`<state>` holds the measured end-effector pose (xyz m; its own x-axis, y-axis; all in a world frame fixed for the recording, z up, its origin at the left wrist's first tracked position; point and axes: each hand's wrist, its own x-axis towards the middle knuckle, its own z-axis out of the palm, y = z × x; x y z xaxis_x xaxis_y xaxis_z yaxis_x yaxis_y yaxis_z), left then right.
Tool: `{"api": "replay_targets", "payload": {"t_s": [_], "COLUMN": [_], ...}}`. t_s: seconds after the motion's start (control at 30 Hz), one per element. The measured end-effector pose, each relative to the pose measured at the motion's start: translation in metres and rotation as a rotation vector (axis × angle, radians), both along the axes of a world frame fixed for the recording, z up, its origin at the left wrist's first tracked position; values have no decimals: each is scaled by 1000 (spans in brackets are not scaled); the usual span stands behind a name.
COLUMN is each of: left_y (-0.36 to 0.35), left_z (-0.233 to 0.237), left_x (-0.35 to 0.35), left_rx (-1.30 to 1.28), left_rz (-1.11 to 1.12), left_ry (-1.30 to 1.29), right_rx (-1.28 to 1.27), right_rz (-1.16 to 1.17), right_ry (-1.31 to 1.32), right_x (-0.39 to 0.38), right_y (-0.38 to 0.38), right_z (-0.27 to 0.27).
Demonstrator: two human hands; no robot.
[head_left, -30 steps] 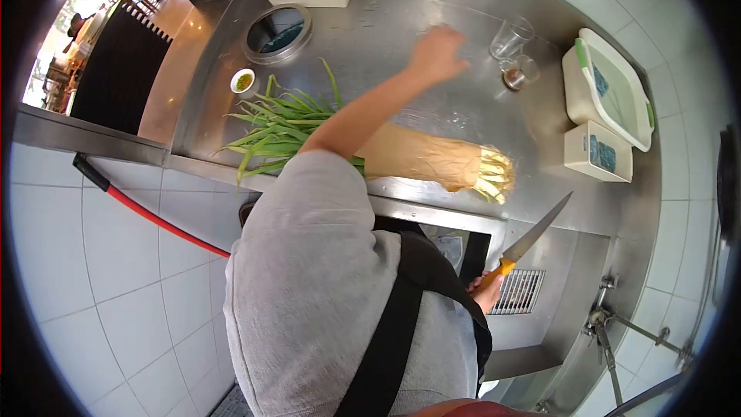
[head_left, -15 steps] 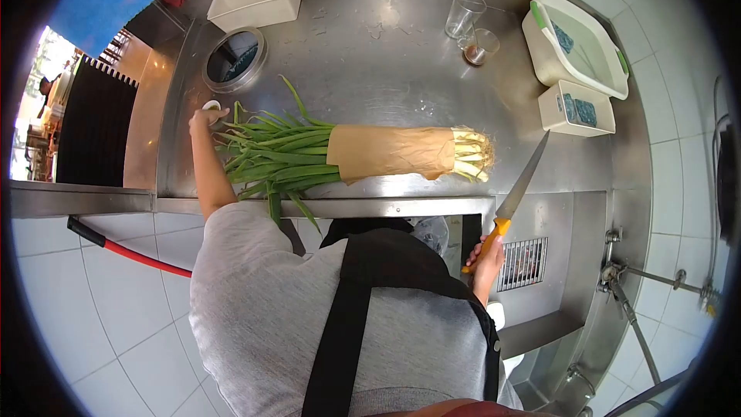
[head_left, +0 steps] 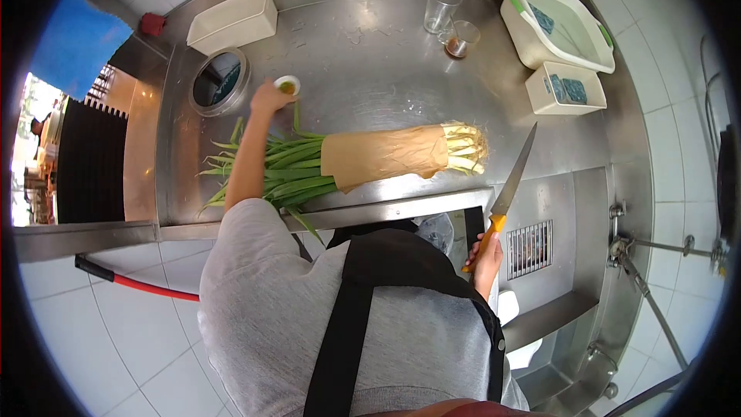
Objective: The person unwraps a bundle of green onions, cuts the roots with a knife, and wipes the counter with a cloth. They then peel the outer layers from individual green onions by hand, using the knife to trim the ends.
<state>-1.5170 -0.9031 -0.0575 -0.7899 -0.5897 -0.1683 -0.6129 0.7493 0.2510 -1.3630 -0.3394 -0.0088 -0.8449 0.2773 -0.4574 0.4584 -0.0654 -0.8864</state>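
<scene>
In my left hand (head_left: 267, 98) is a small white cup (head_left: 288, 86) with something yellowish-green inside, gripped by its side above the steel counter. That arm crosses over the leafy end of a bunch of green onions (head_left: 297, 161). Brown paper (head_left: 384, 156) wraps the middle of the bunch, and the pale root ends point right. My right hand (head_left: 485, 257) is closed round the orange handle of a large kitchen knife (head_left: 512, 182), low at the right by the counter's front edge. Its long blade points up and away from me.
Behind the cup stand a round metal-rimmed container (head_left: 220, 83) and a white rectangular bin (head_left: 233, 20). Two glasses (head_left: 443, 9) are at the back. On the right are a white tub (head_left: 557, 23) and a smaller bin with blue-green cloths (head_left: 567, 89), above a sink grate (head_left: 530, 250).
My left hand has moved right and away from me across the counter, carrying the small cup from the left edge. The knife stays in my right hand. The whole view has shifted slightly.
</scene>
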Motion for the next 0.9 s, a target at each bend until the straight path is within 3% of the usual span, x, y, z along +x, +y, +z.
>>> {"api": "replay_targets", "payload": {"t_s": [0.23, 0.3, 0.4, 0.47, 0.53, 0.67, 0.8, 0.9], "left_y": [133, 173, 226, 269, 299, 298, 267, 197], "left_z": [7, 22, 39, 72, 92, 54, 63, 49], "left_x": [-120, -133, -115, -62, -10, 18, 9, -12], "left_rx": [62, -26, 109, 202, 61, -52, 253, 384], "left_rz": [-284, -239, -505, -706, -893, -983, -850, -860], "left_ry": [165, 370, 344, 175, 48, 49, 68, 98], "right_rx": [24, 29, 38, 51, 62, 140, 107, 149], "right_rz": [-88, -105, -132, -161, -143, -43, 48, 126], "right_ry": [-45, -54, -79, -89, -88, -71, -52, 0], "right_x": [15, 22, 32, 37, 39, 34, 22, 17], "right_y": [-8, -7, -5, -6, -6, -5, -7, -4], "right_z": [10, 9, 7, 8, 5, 5, 7, 5]}}
